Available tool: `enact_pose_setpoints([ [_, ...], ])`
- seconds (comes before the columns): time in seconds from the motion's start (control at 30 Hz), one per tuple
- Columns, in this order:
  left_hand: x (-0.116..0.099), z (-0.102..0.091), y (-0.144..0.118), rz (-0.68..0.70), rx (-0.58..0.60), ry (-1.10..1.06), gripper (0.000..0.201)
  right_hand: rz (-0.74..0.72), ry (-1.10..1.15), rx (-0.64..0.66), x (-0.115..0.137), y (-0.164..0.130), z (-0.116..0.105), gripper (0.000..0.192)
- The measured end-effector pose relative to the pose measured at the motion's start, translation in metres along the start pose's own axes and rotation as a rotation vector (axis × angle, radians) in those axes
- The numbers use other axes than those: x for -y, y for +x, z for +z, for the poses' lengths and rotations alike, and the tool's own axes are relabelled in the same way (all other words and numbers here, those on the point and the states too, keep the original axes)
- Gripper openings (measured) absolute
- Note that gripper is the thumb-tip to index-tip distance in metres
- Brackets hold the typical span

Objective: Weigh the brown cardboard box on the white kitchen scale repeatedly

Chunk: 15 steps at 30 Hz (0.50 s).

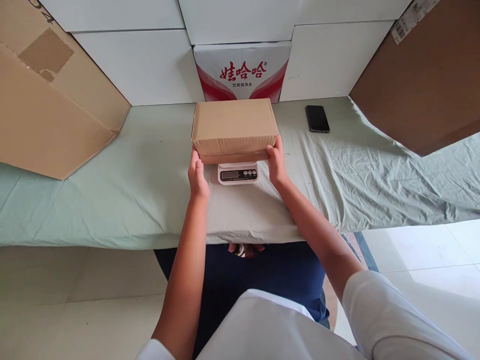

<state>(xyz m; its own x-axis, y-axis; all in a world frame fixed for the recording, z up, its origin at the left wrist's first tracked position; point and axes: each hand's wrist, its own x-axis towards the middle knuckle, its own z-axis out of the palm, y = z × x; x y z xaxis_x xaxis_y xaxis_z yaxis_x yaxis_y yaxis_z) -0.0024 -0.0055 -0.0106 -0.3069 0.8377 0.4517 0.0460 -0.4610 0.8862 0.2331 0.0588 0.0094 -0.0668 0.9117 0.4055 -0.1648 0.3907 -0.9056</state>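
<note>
A closed brown cardboard box [235, 120] is at the middle of the view, over a small white digital scale [238, 181]. Only the scale's front shows, with a dark display and several round buttons; its platform is mostly hidden under the box. My left hand [197, 174] grips the box's near left corner. At the near right corner, my right hand [276, 161] holds the box with the thumb against its front face. Whether the box rests its full weight on the scale, I cannot tell.
A black phone [317, 119] lies on the green cloth [150, 200] to the right. Large cardboard panels stand at left [56, 110] and right [420, 80]. Behind the box are white boxes [138, 65] and a carton with red lettering [243, 55]. The cloth's front edge hangs above my lap.
</note>
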Motion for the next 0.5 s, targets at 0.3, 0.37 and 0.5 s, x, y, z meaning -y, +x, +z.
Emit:
enact_pose_setpoints([
  [0.3, 0.0004, 0.0005, 0.0004, -0.004, -0.006, 0.016, 0.071, -0.008, -0.017, -0.001, 0.0046, -0.0012, 0.0008, 0.049],
  [0.37, 0.0003, 0.0016, 0.0001, -0.008, -0.005, 0.022, 0.071, -0.007, -0.024, -0.006, 0.0053, -0.0014, 0.0013, 0.051],
  [0.5, 0.0012, 0.0005, 0.0015, 0.004, 0.008, 0.019, 0.072, 0.006, -0.036, -0.012, 0.0058, -0.0026, 0.0020, 0.056],
])
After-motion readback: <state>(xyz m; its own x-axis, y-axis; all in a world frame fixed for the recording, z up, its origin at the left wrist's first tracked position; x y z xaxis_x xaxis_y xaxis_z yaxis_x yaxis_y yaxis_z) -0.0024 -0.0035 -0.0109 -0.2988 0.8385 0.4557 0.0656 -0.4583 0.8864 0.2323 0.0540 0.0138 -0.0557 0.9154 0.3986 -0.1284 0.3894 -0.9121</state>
